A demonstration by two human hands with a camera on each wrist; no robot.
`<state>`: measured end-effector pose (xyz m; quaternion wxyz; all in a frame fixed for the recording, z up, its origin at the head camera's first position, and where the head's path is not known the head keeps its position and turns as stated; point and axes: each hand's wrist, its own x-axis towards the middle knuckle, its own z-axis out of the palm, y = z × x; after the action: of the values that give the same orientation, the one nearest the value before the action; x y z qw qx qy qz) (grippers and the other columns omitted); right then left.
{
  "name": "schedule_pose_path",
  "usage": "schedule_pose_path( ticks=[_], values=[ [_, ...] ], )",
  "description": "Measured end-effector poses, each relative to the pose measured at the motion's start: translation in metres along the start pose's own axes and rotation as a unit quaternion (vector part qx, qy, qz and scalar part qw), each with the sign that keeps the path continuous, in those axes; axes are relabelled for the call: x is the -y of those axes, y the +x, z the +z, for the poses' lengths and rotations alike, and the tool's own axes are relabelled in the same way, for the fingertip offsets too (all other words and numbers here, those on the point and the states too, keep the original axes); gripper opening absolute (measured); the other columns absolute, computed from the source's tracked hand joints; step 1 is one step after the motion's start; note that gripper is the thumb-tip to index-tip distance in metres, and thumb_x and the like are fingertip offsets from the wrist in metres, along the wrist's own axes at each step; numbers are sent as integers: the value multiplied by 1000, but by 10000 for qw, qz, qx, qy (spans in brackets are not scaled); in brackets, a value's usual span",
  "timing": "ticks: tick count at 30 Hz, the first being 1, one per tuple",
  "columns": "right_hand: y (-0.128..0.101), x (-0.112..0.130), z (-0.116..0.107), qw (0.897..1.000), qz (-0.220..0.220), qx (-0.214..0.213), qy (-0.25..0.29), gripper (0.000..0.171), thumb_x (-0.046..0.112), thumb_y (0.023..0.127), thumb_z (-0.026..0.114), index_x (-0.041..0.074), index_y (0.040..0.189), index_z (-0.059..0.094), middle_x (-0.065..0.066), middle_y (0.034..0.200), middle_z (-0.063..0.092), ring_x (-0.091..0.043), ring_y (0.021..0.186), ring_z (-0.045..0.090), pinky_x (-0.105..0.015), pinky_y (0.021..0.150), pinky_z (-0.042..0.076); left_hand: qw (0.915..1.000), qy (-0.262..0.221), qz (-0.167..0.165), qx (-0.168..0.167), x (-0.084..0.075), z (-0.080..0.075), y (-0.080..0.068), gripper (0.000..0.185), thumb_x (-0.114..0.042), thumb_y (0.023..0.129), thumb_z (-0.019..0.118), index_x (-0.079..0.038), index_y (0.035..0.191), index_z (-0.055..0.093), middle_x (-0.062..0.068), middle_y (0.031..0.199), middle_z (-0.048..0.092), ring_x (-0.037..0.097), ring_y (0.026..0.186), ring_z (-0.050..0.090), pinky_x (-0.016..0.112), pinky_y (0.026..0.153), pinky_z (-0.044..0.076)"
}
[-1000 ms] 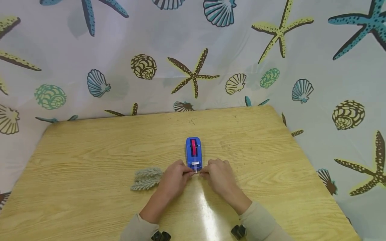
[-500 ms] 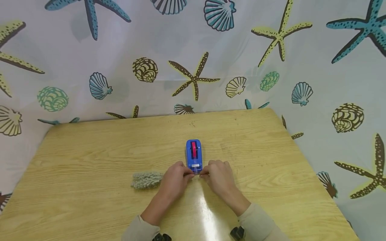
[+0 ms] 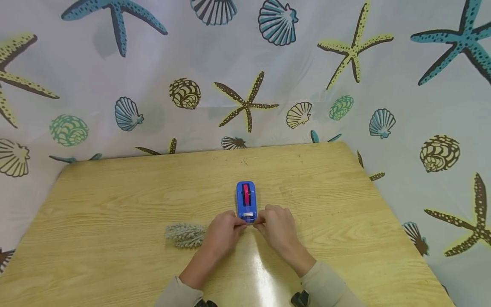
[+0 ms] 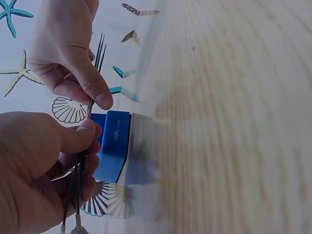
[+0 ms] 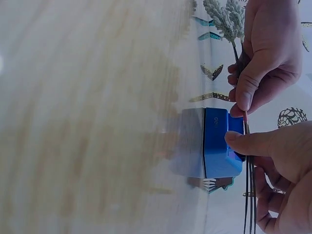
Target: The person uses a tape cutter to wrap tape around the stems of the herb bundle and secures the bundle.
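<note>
Both hands at table centre, just in front of blue tape dispenser [image 3: 246, 201].

Left hand [image 3: 221, 234]: thumb and forefinger pinching thin dark stems [image 4: 84, 146], other fingers curled under. Right hand [image 3: 279, 226]: same pinch on same stems, thumb pressed against forefinger, further along. Hands nearly touching, stems bridging the small gap between them.

Stems: bundle of several thin wires, running across the near end of dispenser, touching or just off its cutter edge; cannot tell which. Grey-green fuzzy sprigs [image 3: 185, 235] at the stems' left end, lying on table [image 3: 115, 204] just left of left hand, partly hidden by it. In right-wrist view, sprigs [image 5: 225, 17] visible beyond the left hand, stems [image 5: 249, 195] passing under the right thumb.

Dispenser: upright, long axis pointing away from person, red roll in top slot, white lettering on side [image 4: 116, 136]. Sitting flat on pale wood-grain table.

Backdrop: white curtain [image 3: 245, 76] with starfish and shell print behind and right of table. Beige sleeves [image 3: 330, 285] at bottom edge of head view.
</note>
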<state>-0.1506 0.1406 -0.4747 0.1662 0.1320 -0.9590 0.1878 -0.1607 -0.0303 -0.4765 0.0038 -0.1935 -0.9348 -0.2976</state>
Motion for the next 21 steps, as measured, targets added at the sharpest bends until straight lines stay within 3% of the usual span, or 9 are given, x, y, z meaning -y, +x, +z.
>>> schedule_pose_path(
  ticks=[5, 12, 16, 21],
  values=[
    [1, -1, -2, 9995, 52, 288, 128, 13, 23, 74, 88, 19, 73, 76, 8, 69, 61, -10, 63, 55, -26, 62, 41, 9999, 78, 65, -66, 1, 1, 2, 7, -9, 88, 75, -7, 90, 82, 1, 75, 62, 9, 62, 46, 23, 55, 40],
    [4, 1, -7, 9939, -70, 1101, 34, 12, 26, 88, 77, 14, 90, 78, 4, 80, 60, -9, 67, 53, -26, 62, 43, 9997, 160, 54, -194, 0, 0, 3, 6, -9, 84, 79, -10, 89, 82, -1, 78, 62, 8, 65, 48, 23, 58, 42],
    [5, 2, -8, 9936, -242, 1073, -252, 11, 25, 88, 77, 16, 90, 81, 3, 81, 63, -11, 67, 57, -26, 60, 41, 9996, 109, 90, -262, 2, 0, 4, 6, -9, 84, 79, -11, 88, 82, -2, 77, 61, 7, 64, 47, 22, 57, 40],
    [8, 1, -7, 9942, -44, 992, -414, 6, 26, 84, 80, 21, 84, 82, 6, 82, 67, -12, 69, 62, -27, 61, 41, 9993, -201, 50, -297, 3, 1, 5, 2, -9, 84, 79, -9, 85, 81, -2, 75, 60, 7, 66, 49, 21, 58, 42]
  ],
)
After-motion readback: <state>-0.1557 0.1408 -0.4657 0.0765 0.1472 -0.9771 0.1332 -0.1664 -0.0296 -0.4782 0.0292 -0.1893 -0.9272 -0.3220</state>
